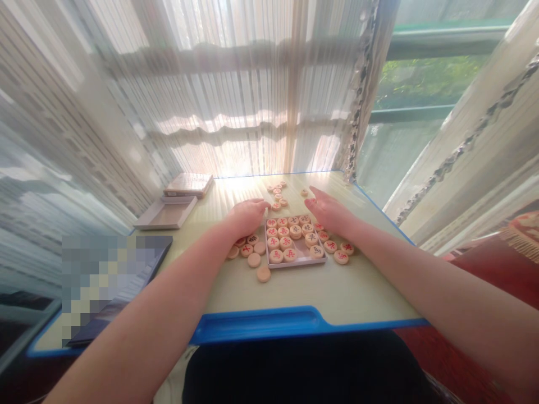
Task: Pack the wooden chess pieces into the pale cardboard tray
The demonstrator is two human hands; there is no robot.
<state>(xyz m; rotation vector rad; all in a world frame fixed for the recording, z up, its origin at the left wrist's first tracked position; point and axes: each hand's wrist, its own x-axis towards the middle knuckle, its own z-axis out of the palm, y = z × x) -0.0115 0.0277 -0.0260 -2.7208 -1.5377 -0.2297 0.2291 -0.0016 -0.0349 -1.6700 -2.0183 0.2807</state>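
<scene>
A shallow box tray (269, 265) sits in the middle of the table, with rows of round xiangqi pieces (286, 243) in it, marked in red or black. A gap shows near its front right. My left hand (249, 216) is at the tray's far left corner, fingers stretched to the right, the fingertips beside a loose xiangqi piece (275, 206). Past the far right corner, my right hand (328, 210) has its fingers extended and apart, near another loose piece (304, 192) and above a red-marked one. Neither hand visibly grips a piece.
Loose pieces lie left of the tray (254, 260), right of it (341, 257) and beyond it. An upturned box lid (166, 213), a flat box (189, 183) and a dark folder-like item (147, 275) are at left. The table has a blue edge (261, 325); curtains hang behind.
</scene>
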